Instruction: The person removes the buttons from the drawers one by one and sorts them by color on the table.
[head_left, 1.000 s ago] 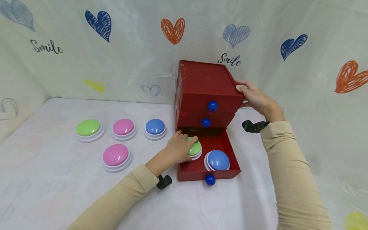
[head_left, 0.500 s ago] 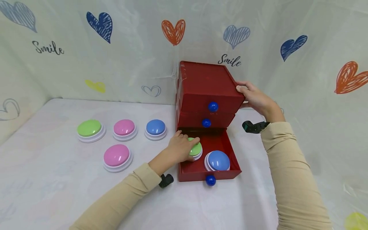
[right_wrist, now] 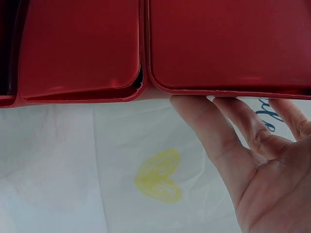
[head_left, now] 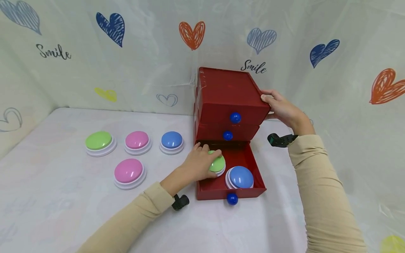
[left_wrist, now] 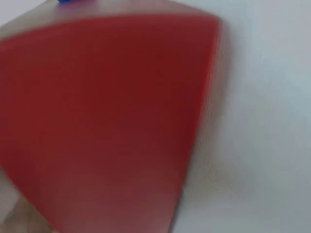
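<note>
In the head view, a red cabinet [head_left: 227, 86] has its bottom drawer [head_left: 234, 154] pulled out. My left hand [head_left: 197, 163] reaches over the drawer's left wall and grips a green push button [head_left: 218, 164] with a white base, its thumb and fingers around the sides. A larger blue push button [head_left: 241, 177] sits at the front right of that drawer. My right hand [head_left: 283, 108] steadies the cabinet's upper right side; in the right wrist view its straight fingers [right_wrist: 204, 121] touch the red side wall. The left wrist view is blurred, filled mostly by the drawer's red side [left_wrist: 112, 121].
On the white table to the left stand a green button [head_left: 98, 141], two pink buttons [head_left: 137, 140] and a smaller blue button [head_left: 171, 140]. Blue ball knobs mark the shut upper drawer [head_left: 215, 114] and middle drawer [head_left: 209, 133]. A heart-printed cloth [head_left: 142, 63] hangs behind the cabinet.
The green button in my left hand has shifted slightly right within the drawer. My right hand keeps its place on the cabinet.
</note>
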`<state>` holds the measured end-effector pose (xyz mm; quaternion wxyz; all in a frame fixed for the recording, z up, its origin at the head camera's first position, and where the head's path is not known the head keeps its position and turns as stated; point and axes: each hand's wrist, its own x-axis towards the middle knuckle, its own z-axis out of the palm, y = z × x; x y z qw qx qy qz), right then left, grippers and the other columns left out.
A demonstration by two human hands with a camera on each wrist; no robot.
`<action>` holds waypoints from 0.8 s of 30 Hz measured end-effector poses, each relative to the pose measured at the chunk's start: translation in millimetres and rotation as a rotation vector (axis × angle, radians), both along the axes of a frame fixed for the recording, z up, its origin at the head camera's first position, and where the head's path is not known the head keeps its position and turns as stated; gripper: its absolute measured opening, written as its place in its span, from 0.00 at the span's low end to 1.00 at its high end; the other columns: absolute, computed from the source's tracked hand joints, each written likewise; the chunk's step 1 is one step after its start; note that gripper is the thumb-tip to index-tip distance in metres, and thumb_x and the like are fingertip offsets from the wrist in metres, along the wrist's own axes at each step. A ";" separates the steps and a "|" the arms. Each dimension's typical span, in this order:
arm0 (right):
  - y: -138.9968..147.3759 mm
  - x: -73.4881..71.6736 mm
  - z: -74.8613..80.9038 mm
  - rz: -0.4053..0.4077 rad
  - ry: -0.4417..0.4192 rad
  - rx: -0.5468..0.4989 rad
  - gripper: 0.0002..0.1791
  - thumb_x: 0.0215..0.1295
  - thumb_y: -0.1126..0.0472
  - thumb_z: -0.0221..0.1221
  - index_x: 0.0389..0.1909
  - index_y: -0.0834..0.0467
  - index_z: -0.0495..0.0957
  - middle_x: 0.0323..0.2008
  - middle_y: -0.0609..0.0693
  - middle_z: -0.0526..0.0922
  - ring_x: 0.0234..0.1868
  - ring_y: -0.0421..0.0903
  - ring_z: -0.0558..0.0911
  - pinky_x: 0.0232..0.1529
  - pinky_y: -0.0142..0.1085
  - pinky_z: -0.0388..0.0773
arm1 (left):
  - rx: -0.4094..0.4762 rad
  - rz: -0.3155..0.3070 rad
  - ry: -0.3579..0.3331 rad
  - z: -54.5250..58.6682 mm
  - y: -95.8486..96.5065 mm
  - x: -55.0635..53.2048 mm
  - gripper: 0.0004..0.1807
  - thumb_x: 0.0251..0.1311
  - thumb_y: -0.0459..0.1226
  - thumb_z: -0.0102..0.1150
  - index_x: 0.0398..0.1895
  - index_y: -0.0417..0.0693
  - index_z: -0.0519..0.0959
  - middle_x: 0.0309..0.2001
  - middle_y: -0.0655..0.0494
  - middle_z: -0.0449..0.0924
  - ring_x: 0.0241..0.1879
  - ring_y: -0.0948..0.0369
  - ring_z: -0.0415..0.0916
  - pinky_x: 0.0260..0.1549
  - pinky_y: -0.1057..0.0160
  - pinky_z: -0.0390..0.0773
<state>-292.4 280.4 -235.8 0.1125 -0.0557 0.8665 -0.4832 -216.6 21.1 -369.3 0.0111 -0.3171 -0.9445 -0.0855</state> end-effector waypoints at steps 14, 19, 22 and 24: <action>1.7 0.4 -1.8 -0.001 0.000 -0.003 0.33 0.71 0.43 0.39 0.72 0.49 0.43 0.65 0.56 0.59 0.53 0.48 0.71 0.45 0.34 0.77 | 0.421 0.095 -0.077 22.8 -21.5 28.4 0.32 0.43 0.52 0.69 0.56 0.71 0.71 0.46 0.57 0.63 0.45 0.61 0.67 0.36 0.67 0.78; 1.1 0.8 -0.8 0.000 -0.001 0.001 0.33 0.71 0.43 0.39 0.72 0.49 0.43 0.65 0.56 0.59 0.53 0.47 0.72 0.47 0.36 0.76 | 0.457 0.123 0.014 27.7 -42.9 35.2 0.31 0.40 0.54 0.69 0.53 0.70 0.73 0.42 0.57 0.66 0.41 0.61 0.69 0.32 0.66 0.77; 0.7 1.0 -0.2 0.002 0.001 0.004 0.34 0.71 0.43 0.40 0.72 0.49 0.43 0.65 0.56 0.60 0.52 0.46 0.72 0.47 0.37 0.76 | 0.470 0.162 0.052 30.7 -58.1 39.5 0.31 0.39 0.54 0.69 0.52 0.69 0.74 0.41 0.57 0.66 0.38 0.60 0.71 0.30 0.65 0.78; 0.8 1.0 0.0 0.003 0.003 0.005 0.33 0.71 0.43 0.39 0.72 0.50 0.43 0.64 0.56 0.60 0.51 0.45 0.73 0.47 0.37 0.76 | 0.488 0.182 0.073 32.3 -69.0 41.7 0.30 0.39 0.53 0.69 0.52 0.69 0.75 0.40 0.57 0.66 0.37 0.60 0.71 0.29 0.65 0.77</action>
